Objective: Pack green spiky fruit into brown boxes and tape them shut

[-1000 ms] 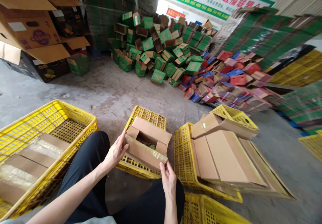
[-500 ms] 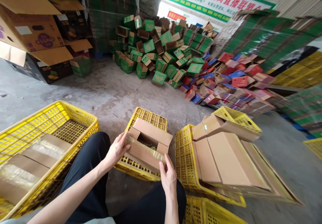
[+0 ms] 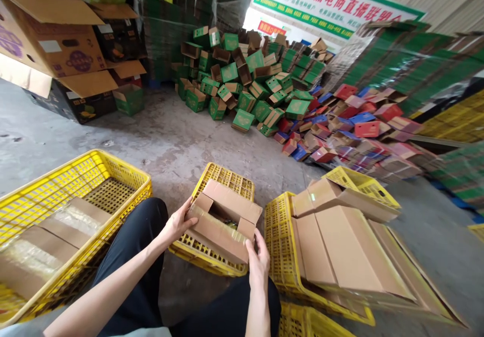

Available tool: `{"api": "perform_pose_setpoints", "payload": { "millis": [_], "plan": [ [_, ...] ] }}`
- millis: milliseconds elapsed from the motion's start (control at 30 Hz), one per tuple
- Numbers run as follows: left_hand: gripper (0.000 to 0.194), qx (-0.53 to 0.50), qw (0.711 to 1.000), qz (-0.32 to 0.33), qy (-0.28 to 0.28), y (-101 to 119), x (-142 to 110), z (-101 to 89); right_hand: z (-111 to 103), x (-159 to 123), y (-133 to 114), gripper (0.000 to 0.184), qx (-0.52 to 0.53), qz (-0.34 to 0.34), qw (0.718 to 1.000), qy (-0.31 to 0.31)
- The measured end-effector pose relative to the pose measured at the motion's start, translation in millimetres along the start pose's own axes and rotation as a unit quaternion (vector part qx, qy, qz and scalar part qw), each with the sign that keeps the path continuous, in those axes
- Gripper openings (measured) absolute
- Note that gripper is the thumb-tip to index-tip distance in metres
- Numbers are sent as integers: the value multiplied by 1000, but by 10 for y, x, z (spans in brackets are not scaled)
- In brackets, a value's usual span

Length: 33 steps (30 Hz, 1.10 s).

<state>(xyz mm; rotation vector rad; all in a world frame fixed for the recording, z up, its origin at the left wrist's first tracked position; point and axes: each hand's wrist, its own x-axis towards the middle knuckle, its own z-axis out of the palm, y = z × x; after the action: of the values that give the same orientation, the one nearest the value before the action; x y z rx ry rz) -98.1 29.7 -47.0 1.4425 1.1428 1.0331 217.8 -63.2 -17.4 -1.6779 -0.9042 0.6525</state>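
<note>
A small brown cardboard box (image 3: 219,230) rests on an upturned yellow plastic crate (image 3: 236,184) between my knees. Its top flaps are partly raised, and something dark and greenish shows through the gap, too small to name. My left hand (image 3: 180,223) grips the box's left end, thumb along the near flap and fingers behind the corner. At the opposite end my right hand (image 3: 258,254) holds the right corner, thumb in front and fingers round the side. Strips of clear tape lie across the near flap.
To my left a yellow crate (image 3: 141,181) holds taped cardboard boxes (image 3: 64,238). On the right, another yellow crate (image 3: 278,236) carries flattened cartons (image 3: 351,251). Beyond the concrete floor (image 3: 159,135) lie heaps of green boxes (image 3: 242,120) and red and blue boxes (image 3: 366,129).
My right hand has shifted up and outward, its fingers now wrapped round the box's right corner. My left hand keeps its hold. The whole view has swung slightly.
</note>
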Motion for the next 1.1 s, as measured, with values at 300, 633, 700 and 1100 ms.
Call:
{"api": "perform_pose_setpoints", "payload": {
  "millis": [300,633,700,1100],
  "plan": [
    [71,20,1000,-23,3,5,89,-45,123,321,-185,113,121,31,991,-57],
    [71,15,1000,-21,-12,53,72,-78,281,257,-271,86,109,11,992,69],
    [71,15,1000,-18,-7,61,64,-79,295,244,-269,82,121,11,989,83],
    [71,21,1000,-21,3,-7,20,-39,306,159,-209,74,87,4,986,145]
  ]
}}
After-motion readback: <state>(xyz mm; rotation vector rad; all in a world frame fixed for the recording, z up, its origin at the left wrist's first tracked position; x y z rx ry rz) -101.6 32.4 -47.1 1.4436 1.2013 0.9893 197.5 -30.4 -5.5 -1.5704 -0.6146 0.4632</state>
